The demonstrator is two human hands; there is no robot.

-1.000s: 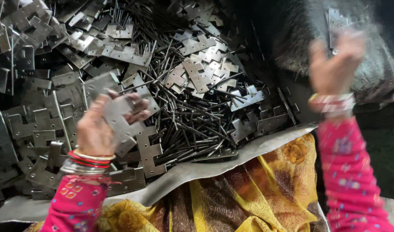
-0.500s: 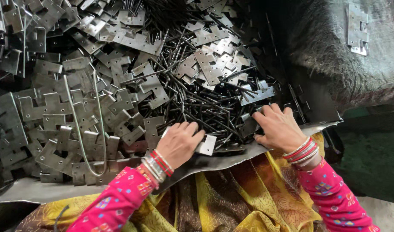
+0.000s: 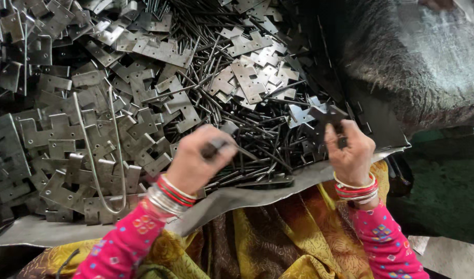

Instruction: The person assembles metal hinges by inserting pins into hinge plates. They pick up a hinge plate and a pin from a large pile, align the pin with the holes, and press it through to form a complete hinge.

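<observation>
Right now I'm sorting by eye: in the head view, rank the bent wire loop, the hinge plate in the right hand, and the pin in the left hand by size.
1. bent wire loop
2. hinge plate in the right hand
3. pin in the left hand, partly hidden

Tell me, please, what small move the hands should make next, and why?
Probably bring the hands together. The left hand pinches a thin dark pin and the right hand holds a dark hinge plate raised over the pile of metal parts; the two pieces are apart, so closing that gap seems the likely step.
</observation>
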